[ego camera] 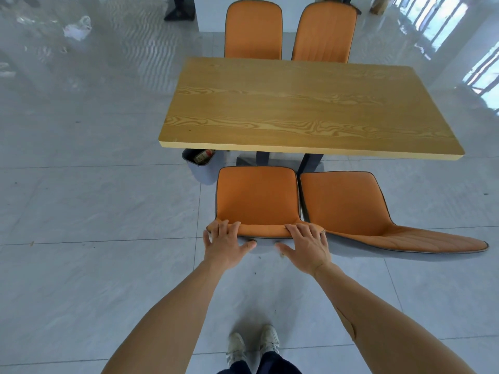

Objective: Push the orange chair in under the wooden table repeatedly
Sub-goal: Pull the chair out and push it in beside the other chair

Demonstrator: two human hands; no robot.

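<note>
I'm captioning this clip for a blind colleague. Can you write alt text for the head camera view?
Seen from above, a person's left hand and right hand grip the backrest top of an orange chair, its seat not yet under the wooden table. A second chair stands beside it on the right, two more chairs face them across the table, and a grey bin sits under the table's left corner.

— What stands beside the pushed seat?
— A second orange padded chair with dark piping (348, 203), just to its right, seat outside the edge.
— And on the far side?
— Two more orange upholstered chairs (253, 29), backs upright, side by side.
— Anything lower down?
— A grey plastic waste bin (203, 170) with packaging inside, partly beneath the near left corner. A crumpled white plastic bag (78, 28) lies on the glossy grey tiled floor (94, 201), far left.
</note>
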